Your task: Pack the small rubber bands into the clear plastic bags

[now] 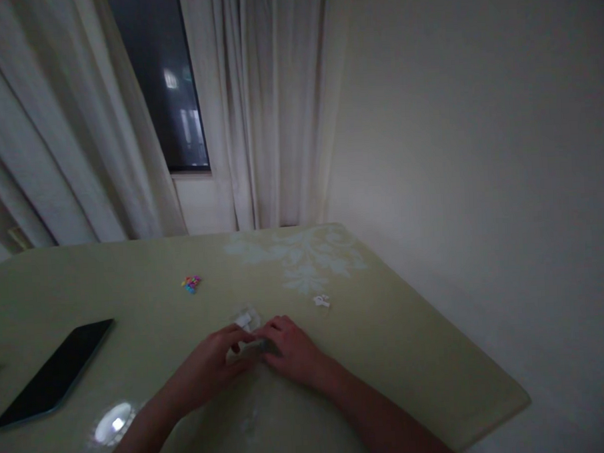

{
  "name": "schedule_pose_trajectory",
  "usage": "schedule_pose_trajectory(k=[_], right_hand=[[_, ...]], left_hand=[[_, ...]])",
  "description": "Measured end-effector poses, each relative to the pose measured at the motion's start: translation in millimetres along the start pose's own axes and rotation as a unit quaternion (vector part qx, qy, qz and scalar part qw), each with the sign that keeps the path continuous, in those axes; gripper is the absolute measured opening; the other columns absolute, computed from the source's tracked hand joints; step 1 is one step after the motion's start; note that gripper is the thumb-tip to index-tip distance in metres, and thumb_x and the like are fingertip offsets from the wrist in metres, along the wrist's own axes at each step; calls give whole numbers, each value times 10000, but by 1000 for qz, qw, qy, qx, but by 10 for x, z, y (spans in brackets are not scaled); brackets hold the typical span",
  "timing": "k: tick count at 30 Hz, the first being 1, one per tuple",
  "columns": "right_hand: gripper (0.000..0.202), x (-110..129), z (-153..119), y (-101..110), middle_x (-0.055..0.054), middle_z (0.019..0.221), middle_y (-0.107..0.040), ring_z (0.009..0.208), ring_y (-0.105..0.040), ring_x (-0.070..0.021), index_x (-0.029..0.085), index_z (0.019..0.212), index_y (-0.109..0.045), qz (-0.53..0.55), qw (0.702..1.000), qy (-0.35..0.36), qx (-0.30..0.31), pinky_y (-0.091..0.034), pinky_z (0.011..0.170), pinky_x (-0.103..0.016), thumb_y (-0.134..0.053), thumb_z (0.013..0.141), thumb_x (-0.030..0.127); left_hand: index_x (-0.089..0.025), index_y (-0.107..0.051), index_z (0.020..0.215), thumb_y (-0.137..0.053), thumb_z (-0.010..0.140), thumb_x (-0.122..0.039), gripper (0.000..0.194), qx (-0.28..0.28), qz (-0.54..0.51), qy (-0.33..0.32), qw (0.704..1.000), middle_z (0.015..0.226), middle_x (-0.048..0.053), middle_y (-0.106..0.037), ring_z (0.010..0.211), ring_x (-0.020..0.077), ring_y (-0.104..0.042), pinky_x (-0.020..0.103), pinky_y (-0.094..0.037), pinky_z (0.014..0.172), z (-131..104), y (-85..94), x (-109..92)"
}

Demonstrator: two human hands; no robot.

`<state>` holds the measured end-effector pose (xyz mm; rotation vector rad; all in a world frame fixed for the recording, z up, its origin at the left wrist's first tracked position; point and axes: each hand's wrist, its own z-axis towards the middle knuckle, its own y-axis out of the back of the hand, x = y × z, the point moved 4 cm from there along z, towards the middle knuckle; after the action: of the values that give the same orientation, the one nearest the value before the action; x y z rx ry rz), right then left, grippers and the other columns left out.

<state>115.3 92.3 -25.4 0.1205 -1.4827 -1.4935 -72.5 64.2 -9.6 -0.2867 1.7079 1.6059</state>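
Note:
My left hand (215,364) and my right hand (296,352) meet low over the table, fingertips close together. Both are closed, with thumbs and fingers pinched around a small greyish, partly see-through thing (265,346) whose kind I cannot make out. Just beyond the fingertips lies a small clear plastic bag (246,318) with something whitish in or on it. A small heap of colourful pieces (191,283) sits farther back on the left. To the right, past my right hand, are a few small white pieces (322,300).
The table (412,355) has a pale green top with a white leaf pattern. A dark tablet-like slab (55,374) lies at the left, with a bright light reflection near my left forearm. Curtains (271,107) and a window (168,85) stand behind; a wall (478,145) borders the right.

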Motion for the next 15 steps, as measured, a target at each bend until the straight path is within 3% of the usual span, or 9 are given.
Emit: schedule_pose_trajectory(k=[3, 6, 9, 13, 15], right_hand=[[264, -22, 50, -18, -81, 1174, -708, 1150, -624, -211, 232, 1234, -734, 1, 1000, -23, 0, -476, 1028, -331, -615, 1002, 194], [272, -20, 55, 48, -83, 1152, -743, 1104, -668, -197, 205, 1188, -754, 36, 999, -37, -6, -489, 1013, -315, -571, 1002, 125], [326, 8, 11, 171, -79, 1195, -750, 1116, -677, -191, 214, 1223, -738, 57, 998, -28, -8, -487, 1034, -317, -541, 993, 92], [261, 123, -74, 302, -105, 1163, -723, 1114, -646, -234, 187, 1195, -731, -41, 998, -7, -51, -508, 997, -355, -642, 949, 189], [215, 285, -130, 236, -95, 1115, -724, 1063, -651, -228, 189, 1123, -733, -85, 994, 48, -48, -521, 950, -337, -684, 953, 310]], left_hand=[[-249, -742, 1107, -653, 787, -185, 339, 26, 16, -8, 999, 1157, 66, -723, 1011, 240, -675, 311, -502, 884, -2, -100, -57], [-200, -734, 882, -547, 835, -180, 194, 26, 32, 7, 999, 919, 60, -729, 831, 212, -672, 282, -480, 753, 44, -162, -47], [-186, -718, 848, -508, 881, -224, 216, 21, 13, 12, 1000, 835, 49, -734, 783, 203, -664, 275, -465, 733, 71, -118, -39], [-182, -747, 899, -550, 897, -304, 232, 46, -58, 28, 997, 871, 46, -772, 836, 223, -694, 275, -486, 746, 50, -9, 22], [-182, -764, 919, -591, 881, -320, 224, 61, -88, 35, 994, 908, 50, -791, 877, 237, -711, 281, -505, 768, 33, 21, 71]])
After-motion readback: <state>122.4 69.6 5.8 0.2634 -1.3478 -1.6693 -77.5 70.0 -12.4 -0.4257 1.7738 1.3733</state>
